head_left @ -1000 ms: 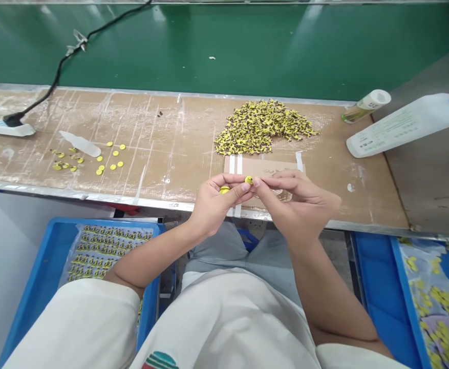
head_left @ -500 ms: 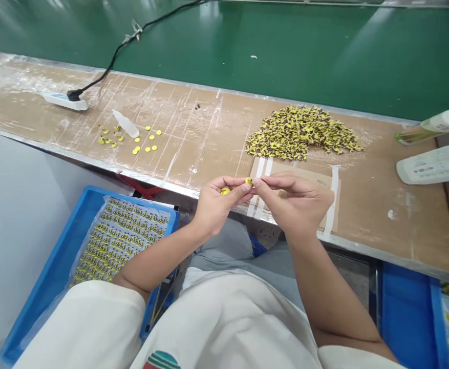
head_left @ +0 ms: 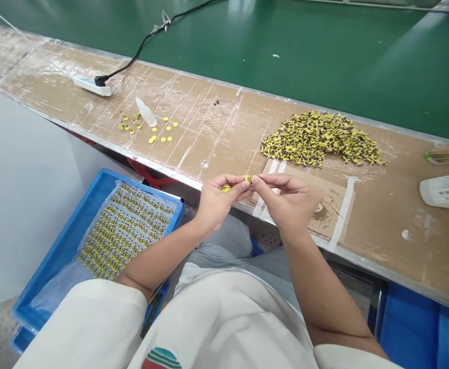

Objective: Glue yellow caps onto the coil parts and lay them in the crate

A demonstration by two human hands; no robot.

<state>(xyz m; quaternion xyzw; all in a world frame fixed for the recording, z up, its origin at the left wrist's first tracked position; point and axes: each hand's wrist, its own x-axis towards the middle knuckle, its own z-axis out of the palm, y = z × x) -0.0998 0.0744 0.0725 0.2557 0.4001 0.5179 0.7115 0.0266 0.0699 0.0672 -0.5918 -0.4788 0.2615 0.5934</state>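
My left hand [head_left: 217, 201] is closed, pinching a small yellow piece [head_left: 248, 179] at its fingertips, with more yellow discs [head_left: 226, 188] held in its curled fingers. The thumb and forefinger of my right hand [head_left: 294, 202] meet on the same small piece from the other side. Both hands are over the table's front edge, beside a taped cardboard sheet [head_left: 326, 223]. Behind them lies a large heap of small yellow and dark pieces [head_left: 320, 137]. Loose yellow discs [head_left: 169, 139] and several assembled pieces [head_left: 126, 126] lie to the left, near a white squeeze bottle [head_left: 146, 113].
A power strip [head_left: 91, 86] with a black cable [head_left: 140, 51] lies at the back left. Two bottles stand out at the right, one being white [head_left: 447, 190]. Below left, a blue tray [head_left: 61, 233] holds rows of yellow pieces. Beyond the table runs a green surface [head_left: 304, 56].
The camera view has turned, so the tray and the table items appear shifted. Both hands keep their pinch on the small piece, and more of the cardboard sheet shows beside my right hand.
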